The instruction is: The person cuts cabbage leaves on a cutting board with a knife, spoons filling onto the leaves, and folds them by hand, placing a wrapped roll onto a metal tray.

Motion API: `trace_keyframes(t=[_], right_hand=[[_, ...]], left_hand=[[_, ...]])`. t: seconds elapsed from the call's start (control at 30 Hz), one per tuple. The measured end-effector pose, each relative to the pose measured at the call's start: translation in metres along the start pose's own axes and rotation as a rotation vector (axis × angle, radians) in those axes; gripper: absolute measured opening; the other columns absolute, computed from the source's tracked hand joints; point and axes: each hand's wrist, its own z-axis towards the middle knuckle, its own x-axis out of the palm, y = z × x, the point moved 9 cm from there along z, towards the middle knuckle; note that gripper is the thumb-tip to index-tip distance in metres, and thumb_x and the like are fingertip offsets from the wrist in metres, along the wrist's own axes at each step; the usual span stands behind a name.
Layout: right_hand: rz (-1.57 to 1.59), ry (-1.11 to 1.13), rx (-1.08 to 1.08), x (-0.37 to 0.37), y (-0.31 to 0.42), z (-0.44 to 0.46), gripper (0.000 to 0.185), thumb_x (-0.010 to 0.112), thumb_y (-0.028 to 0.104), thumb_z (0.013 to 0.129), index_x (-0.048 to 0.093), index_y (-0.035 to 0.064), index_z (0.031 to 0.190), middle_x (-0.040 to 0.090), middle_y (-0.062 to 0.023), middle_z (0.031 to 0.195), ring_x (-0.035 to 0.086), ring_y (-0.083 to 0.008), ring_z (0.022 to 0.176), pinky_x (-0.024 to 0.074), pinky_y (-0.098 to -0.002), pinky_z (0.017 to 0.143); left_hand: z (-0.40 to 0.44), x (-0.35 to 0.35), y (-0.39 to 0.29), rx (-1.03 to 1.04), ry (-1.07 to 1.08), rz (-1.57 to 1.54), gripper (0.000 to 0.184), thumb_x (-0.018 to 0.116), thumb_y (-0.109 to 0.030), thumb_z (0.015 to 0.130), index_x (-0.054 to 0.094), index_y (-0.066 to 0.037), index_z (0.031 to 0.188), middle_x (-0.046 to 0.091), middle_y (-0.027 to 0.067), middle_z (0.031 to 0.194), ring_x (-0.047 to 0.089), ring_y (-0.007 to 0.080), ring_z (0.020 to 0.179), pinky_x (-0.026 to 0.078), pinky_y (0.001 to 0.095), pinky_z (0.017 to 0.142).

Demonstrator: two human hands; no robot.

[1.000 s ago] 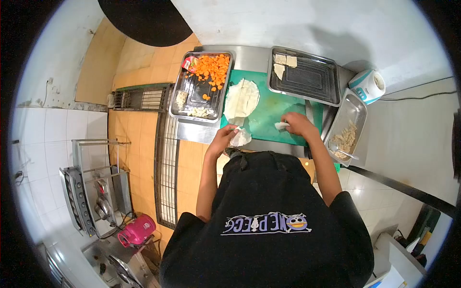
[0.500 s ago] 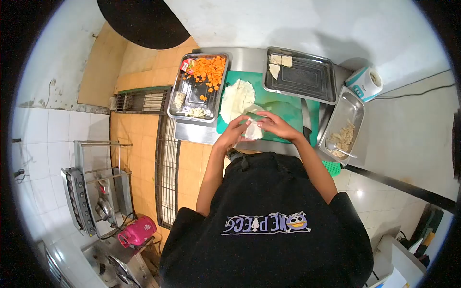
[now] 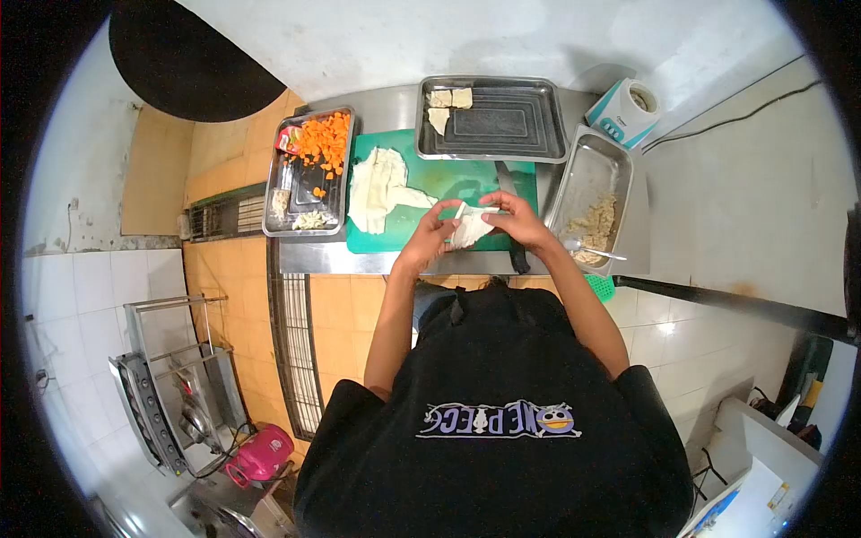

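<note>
Between both hands is a small, thin white pastry sheet (image 3: 471, 228), lifted over the front of a green cutting board (image 3: 457, 188). My left hand (image 3: 432, 237) pinches its left edge. With thumb and fingers, my right hand (image 3: 522, 224) grips the right edge. More thin pastry sheets (image 3: 377, 190) lie on the board's left half, a strip of them reaching right toward my hands. Beyond and under my right hand rests a knife (image 3: 506, 179), its black handle extending past the board's front edge.
On the left, a metal tray (image 3: 305, 230) holds chopped carrots (image 3: 325, 142), a red packet and small pale heaps. Behind the board, another tray (image 3: 493, 128) bears several cut pastry pieces (image 3: 439, 118). A deep pan (image 3: 621, 166) with pale filling and a spoon stands right, near a paper roll (image 3: 625, 112).
The view has swung right, so the table things sit further left. The pastry sheet now hangs stretched between my hands, and the strip beside the other sheets shows more plainly.
</note>
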Motion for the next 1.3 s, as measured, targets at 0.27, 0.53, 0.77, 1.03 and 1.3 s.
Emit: trace_keyframes(t=[0.27,0.53,0.77,1.03,1.3], right_hand=[[-0.654,-0.267,-0.158,-0.015,0.029,-0.024,0.038,0.074,0.015,0.094,0.067,0.0052,0.129,0.072,-0.0169,0.110,0.072,-0.0294,0.090,0.0579,-0.0391,0.083],[-0.740,-0.625,-0.144,-0.040,0.050,-0.101,0.026,0.073,0.014,0.095,0.074,0.0069,0.119,0.074,-0.0141,0.100,0.072,-0.0291,0.087,0.0569,-0.0410,0.082],[-1.247,-0.821,-0.065,-0.091,0.066,-0.168,0.022,0.075,0.015,0.090,0.077,0.0136,0.113,0.073,-0.0090,0.111,0.065,-0.0314,0.109,0.0495,-0.0484,0.095],[-1.553,-0.471,0.162,-0.167,0.044,-0.173,0.021,0.079,0.022,0.087,0.077,0.0143,0.106,0.070,-0.0088,0.114,0.062,-0.0348,0.110,0.0477,-0.0517,0.097],[-1.607,-0.212,0.060,-0.179,0.026,-0.157,0.019,0.080,0.029,0.082,0.079,0.0117,0.091,0.069,-0.0111,0.100,0.062,-0.0335,0.107,0.0476,-0.0507,0.096]], left_hand=[[-0.026,-0.025,-0.053,0.391,-0.521,1.232,0.041,0.071,-0.005,0.094,0.059,-0.004,0.133,0.074,0.0240,0.109,0.073,0.0404,0.090,0.058,0.0462,0.078],[-0.030,-0.010,-0.047,0.187,-0.225,0.900,0.017,0.067,-0.011,0.100,0.073,-0.002,0.113,0.077,0.0137,0.081,0.075,0.0336,0.076,0.055,0.0461,0.073],[-0.023,-0.004,-0.029,0.144,-0.111,0.918,0.030,0.064,-0.029,0.105,0.078,-0.003,0.096,0.076,0.0113,0.075,0.072,0.0294,0.066,0.054,0.0415,0.066],[-0.019,0.006,-0.012,0.083,-0.314,0.833,0.025,0.068,-0.026,0.104,0.077,-0.002,0.104,0.074,0.0078,0.072,0.059,0.0172,0.058,0.049,0.0343,0.060],[0.010,0.133,0.016,0.197,-0.332,0.676,0.025,0.073,-0.009,0.097,0.071,-0.005,0.122,0.073,0.0075,0.105,0.064,0.0182,0.082,0.053,0.0336,0.071]])
